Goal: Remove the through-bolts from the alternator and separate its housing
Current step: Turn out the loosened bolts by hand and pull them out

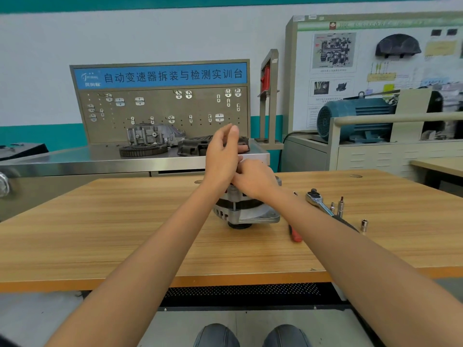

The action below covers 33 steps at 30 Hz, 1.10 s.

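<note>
Head view shows the alternator (246,209) mid-table, pulley down for bolt access, the right hand (253,180) curled on its top steadying it, the left hand (221,152) raised, fingers pinched together, contents unclear.

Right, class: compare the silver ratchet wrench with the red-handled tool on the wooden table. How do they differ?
The silver ratchet wrench lies right of the person's right forearm; the red-handled tool lies left of it, nearer the grey alternator. The wrench is bare metal with a round head in view; the red tool shows only its handle, the rest hidden by the arm. Both lie flat on the wooden table, untouched.
</note>
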Tool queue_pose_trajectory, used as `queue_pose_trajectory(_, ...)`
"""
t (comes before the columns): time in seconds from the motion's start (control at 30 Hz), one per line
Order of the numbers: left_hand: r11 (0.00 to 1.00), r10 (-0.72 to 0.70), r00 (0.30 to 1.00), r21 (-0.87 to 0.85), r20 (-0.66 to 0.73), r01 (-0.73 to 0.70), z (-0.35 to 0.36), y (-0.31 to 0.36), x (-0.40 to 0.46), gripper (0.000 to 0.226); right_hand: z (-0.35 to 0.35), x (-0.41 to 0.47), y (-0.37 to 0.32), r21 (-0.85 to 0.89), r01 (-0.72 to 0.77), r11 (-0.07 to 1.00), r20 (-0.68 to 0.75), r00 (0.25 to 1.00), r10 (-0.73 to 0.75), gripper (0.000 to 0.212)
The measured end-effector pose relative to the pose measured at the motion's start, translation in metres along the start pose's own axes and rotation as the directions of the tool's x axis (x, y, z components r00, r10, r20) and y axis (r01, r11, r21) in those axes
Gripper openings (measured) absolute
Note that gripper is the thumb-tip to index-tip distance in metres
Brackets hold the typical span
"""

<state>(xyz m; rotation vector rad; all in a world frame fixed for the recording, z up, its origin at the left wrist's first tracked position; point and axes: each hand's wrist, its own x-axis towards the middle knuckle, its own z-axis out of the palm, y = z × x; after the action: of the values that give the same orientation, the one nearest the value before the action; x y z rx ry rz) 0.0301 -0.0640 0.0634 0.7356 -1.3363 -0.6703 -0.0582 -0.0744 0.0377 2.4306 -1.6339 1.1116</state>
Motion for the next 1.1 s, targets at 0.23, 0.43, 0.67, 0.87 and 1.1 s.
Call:
queue_pose_trajectory(0.23,0.994,0.038,0.999,0.104,-0.037,-0.034,-0.01,0.007,0.004,0.004,-0.002,0.001,-0.002,-0.012,-0.039,0.999,0.024,0.999,0.039,0.051)
queue_pose_trajectory(0.43,0.999,-0.013,0.992,0.045,-0.125,0.019,-0.003,0.004,0.004,0.017,-0.002,-0.001,-0.006,-0.009,-0.048,0.999,0.045,0.998,0.048,0.049)
queue_pose_trajectory(0.67,0.998,0.033,0.997,0.058,-0.069,-0.029,-0.003,-0.003,-0.004,0.023,-0.003,-0.001,-0.005,-0.033,0.0,0.999,0.043,0.999,0.001,0.028)
queue_pose_trajectory(0.87,0.999,-0.043,0.989,-0.032,-0.138,0.039,0.0,0.003,-0.002,0.016,-0.002,-0.001,-0.004,-0.026,-0.031,0.999,0.026,0.999,0.032,0.037)
queue_pose_trajectory(1.1,0.998,-0.029,0.998,-0.06,-0.06,0.025,-0.003,-0.003,-0.006,0.023,-0.001,0.0,-0.005,-0.064,-0.006,0.998,0.019,1.0,0.007,0.032)
